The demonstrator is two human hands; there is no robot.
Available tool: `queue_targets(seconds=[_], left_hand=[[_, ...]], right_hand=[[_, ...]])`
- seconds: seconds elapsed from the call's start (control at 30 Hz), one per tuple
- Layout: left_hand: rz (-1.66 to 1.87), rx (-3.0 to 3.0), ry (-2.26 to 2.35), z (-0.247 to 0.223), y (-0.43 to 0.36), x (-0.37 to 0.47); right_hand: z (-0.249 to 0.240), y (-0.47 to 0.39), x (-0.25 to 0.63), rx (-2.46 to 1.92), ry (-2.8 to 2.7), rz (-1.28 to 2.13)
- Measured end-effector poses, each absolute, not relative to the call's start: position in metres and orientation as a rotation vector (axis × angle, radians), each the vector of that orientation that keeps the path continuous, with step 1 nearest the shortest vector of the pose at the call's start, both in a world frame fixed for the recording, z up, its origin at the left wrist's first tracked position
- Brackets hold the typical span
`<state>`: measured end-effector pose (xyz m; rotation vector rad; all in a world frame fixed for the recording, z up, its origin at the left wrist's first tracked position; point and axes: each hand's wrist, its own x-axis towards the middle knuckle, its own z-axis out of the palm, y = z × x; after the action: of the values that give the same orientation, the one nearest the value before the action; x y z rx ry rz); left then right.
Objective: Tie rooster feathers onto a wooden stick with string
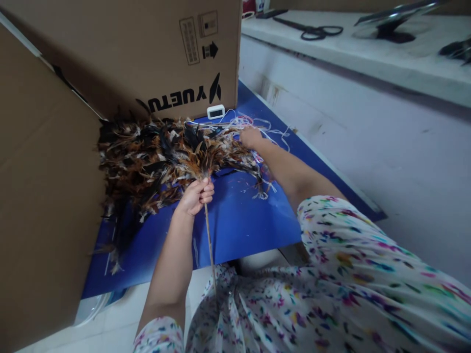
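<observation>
My left hand (198, 196) is closed around a thin stick (209, 230) just below a tuft of brown and black feathers (204, 159) at its upper end. The stick slants down toward my clothing. Behind it, a wide heap of feathers (136, 162) in brown, black and white covers the far left of the blue table (253, 215). At the right end of the heap, my right hand (250, 138) reaches in beside tangled white and pink strings (274, 128). Its fingers are bent down and partly hidden, so what they touch cannot be made out.
A large cardboard box (121, 54) stands behind the heap, and another cardboard panel (44, 196) rises at the left. A small white device (216, 112) lies by the box. Black scissors (316, 32) rest on the white ledge (353, 54) at the upper right.
</observation>
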<state>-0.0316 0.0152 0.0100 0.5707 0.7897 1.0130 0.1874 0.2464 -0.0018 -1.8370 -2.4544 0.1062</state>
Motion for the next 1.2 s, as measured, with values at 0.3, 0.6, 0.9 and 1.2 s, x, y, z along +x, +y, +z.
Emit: queue_targets(seconds=[0.3, 0.6, 0.9, 1.2], left_hand=[[1.002, 0.580, 0.761, 0.006, 0.016, -0.031], [1.007, 0.623, 0.769, 0.010, 0.016, -0.030], [1.006, 0.626, 0.737, 0.010, 0.017, -0.031], [1.010, 0.649, 0.740, 0.010, 0.016, -0.030]], right_hand=[[0.047, 0.239, 0.206, -1.635, -2.127, 0.437], [0.109, 0.199, 0.248, -1.074, -1.382, 0.976], [0.132, 0.145, 0.277, -0.908, -1.504, 0.944], [0.072, 0.083, 0.290, -1.172, -2.060, 1.156]])
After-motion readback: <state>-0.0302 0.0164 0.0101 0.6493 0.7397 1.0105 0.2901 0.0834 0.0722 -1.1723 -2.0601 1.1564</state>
